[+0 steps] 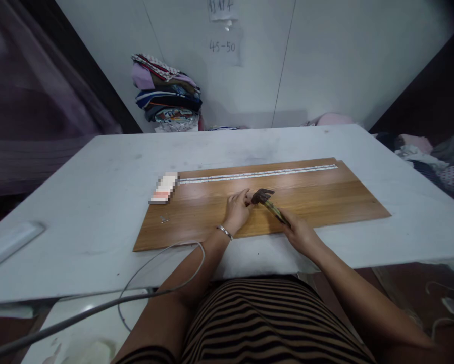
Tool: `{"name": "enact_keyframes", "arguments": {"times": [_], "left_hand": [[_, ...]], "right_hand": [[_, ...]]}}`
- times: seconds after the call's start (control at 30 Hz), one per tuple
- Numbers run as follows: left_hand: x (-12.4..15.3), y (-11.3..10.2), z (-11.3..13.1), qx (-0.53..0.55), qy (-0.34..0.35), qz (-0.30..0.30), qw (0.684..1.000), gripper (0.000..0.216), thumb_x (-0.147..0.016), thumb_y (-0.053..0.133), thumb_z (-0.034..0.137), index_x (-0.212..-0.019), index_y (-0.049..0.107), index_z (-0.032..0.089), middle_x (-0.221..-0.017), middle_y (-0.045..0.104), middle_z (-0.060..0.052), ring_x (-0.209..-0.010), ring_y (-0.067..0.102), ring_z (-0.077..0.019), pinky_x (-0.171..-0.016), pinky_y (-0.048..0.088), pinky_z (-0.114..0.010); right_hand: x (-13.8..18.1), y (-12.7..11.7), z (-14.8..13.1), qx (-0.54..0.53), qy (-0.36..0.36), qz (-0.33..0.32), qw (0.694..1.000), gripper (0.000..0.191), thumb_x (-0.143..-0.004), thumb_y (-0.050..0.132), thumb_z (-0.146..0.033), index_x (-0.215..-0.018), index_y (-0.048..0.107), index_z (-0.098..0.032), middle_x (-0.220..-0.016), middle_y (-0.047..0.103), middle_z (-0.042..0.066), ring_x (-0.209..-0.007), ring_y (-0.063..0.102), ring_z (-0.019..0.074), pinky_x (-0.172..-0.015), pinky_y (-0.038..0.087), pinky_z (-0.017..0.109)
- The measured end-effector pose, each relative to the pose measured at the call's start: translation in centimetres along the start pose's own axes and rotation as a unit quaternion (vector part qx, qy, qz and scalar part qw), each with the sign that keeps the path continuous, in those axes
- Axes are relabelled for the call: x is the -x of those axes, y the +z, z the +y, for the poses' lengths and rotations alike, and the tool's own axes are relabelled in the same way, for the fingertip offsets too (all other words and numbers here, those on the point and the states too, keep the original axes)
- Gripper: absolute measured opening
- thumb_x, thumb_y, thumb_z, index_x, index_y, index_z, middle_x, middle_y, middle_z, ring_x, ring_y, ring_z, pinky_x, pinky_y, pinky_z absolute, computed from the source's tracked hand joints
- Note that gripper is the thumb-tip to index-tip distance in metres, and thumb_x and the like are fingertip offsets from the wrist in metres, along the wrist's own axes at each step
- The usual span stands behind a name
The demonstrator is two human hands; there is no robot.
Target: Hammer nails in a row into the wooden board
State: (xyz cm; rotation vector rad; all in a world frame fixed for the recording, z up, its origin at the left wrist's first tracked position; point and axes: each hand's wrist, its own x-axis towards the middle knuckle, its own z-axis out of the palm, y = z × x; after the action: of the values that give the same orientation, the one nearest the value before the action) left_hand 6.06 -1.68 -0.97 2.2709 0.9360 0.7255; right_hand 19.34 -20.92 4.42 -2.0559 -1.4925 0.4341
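Board (pixel 306 196): wood-grained, smooth, slightly glossy
Hammer head (pixel 262 195): dull dark metal
Bracelet (pixel 224 232): shiny metal
Bench (pixel 98 172): smooth, mostly matt, faintly smudged
Folded pile (pixel 168 98), far left: cloth
Wall sheet (pixel 222 54), far side: matt paper

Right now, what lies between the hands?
A claw hammer, held in the right hand, its metal head beside the left hand, in the head view.

From the person's head, one camera looks forward and down over nearby hands (pixel 239 212) and table (pixel 83 202).
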Motion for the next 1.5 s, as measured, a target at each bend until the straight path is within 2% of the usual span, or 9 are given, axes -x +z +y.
{"name": "enact_keyframes", "arguments": {"times": [0.23,0.43,0.5,0.83,1.0,1.2,1.33,1.5], "left_hand": [[0.4,-0.6,0.6,-0.026,0.015,0.006,1.000,0.053,-0.078,0.075,0.025,-0.128,0.056,0.022,-0.105,0.071,-0.005,-0.107,0.062,-0.0212,-0.100,0.040,-0.037],[0.8,-1.5,1.6,-0.086,0.010,-0.015,0.996,0.012,-0.080,0.072,0.024,-0.092,0.069,0.023,-0.101,0.067,-0.004,-0.107,0.056,-0.0226,-0.097,0.037,-0.038],[0.9,-1.6,1.6,-0.086,0.012,-0.028,0.996,0.005,-0.081,0.070,0.024,-0.086,0.071,0.024,-0.098,0.066,-0.004,-0.106,0.055,-0.0219,-0.097,0.037,-0.039],[0.8,-1.2,1.0,-0.070,0.032,-0.031,0.997,0.004,-0.083,0.070,0.023,-0.083,0.073,0.026,-0.100,0.068,-0.002,-0.105,0.055,-0.0195,-0.097,0.035,-0.038],[0.8,-1.2,1.0,-0.075,0.025,-0.035,0.996,0.004,-0.083,0.069,0.025,-0.083,0.073,0.025,-0.100,0.068,-0.002,-0.105,0.056,-0.0198,-0.096,0.036,-0.038],[0.8,-1.2,1.1,-0.067,0.024,-0.033,0.997,0.007,-0.084,0.068,0.024,-0.084,0.074,0.026,-0.101,0.068,-0.002,-0.107,0.055,-0.0195,-0.098,0.036,-0.039],[0.7,-1.3,1.2,-0.065,0.016,-0.041,0.997,0.006,-0.084,0.068,0.023,-0.081,0.072,0.025,-0.103,0.068,-0.002,-0.107,0.055,-0.0196,-0.099,0.035,-0.039],[0.8,-1.3,1.3,-0.062,0.017,-0.037,0.997,0.006,-0.083,0.068,0.023,-0.084,0.073,0.027,-0.102,0.068,-0.001,-0.108,0.055,-0.0195,-0.100,0.035,-0.039]], "right_hand": [[0.0,-0.4,-0.5,-0.023,-0.011,0.016,1.000,0.050,-0.085,0.048,-0.015,-0.134,0.056,-0.018,-0.123,0.069,0.013,-0.110,0.066,0.0299,-0.094,0.052,0.045],[0.4,-0.5,-0.2,-0.018,0.007,0.017,1.000,0.049,-0.085,0.049,-0.018,-0.134,0.056,-0.017,-0.123,0.069,0.014,-0.109,0.066,0.0312,-0.091,0.053,0.047],[0.4,-0.5,-0.2,-0.019,0.008,0.009,1.000,0.048,-0.085,0.049,-0.018,-0.132,0.057,-0.018,-0.122,0.070,0.013,-0.107,0.067,0.0305,-0.090,0.054,0.046],[0.0,-0.2,-0.3,-0.018,-0.010,0.017,1.000,0.049,-0.084,0.048,-0.016,-0.133,0.057,-0.018,-0.123,0.069,0.013,-0.109,0.066,0.0302,-0.093,0.052,0.046],[0.0,0.0,-0.1,-0.007,0.002,0.009,1.000,0.050,-0.083,0.049,-0.015,-0.132,0.057,-0.016,-0.119,0.070,0.014,-0.106,0.067,0.0308,-0.092,0.053,0.047],[0.2,0.0,0.1,-0.018,-0.010,0.017,1.000,0.051,-0.086,0.048,-0.016,-0.136,0.053,-0.018,-0.126,0.067,0.013,-0.113,0.064,0.0297,-0.095,0.051,0.046],[0.1,0.0,0.2,-0.010,-0.005,0.003,1.000,0.049,-0.085,0.049,-0.015,-0.134,0.055,-0.019,-0.120,0.070,0.012,-0.108,0.066,0.0291,-0.093,0.052,0.046],[0.2,-0.2,-0.1,-0.011,-0.009,0.017,1.000,0.050,-0.085,0.049,-0.015,-0.133,0.056,-0.021,-0.120,0.070,0.011,-0.110,0.065,0.0283,-0.094,0.052,0.044]]}}
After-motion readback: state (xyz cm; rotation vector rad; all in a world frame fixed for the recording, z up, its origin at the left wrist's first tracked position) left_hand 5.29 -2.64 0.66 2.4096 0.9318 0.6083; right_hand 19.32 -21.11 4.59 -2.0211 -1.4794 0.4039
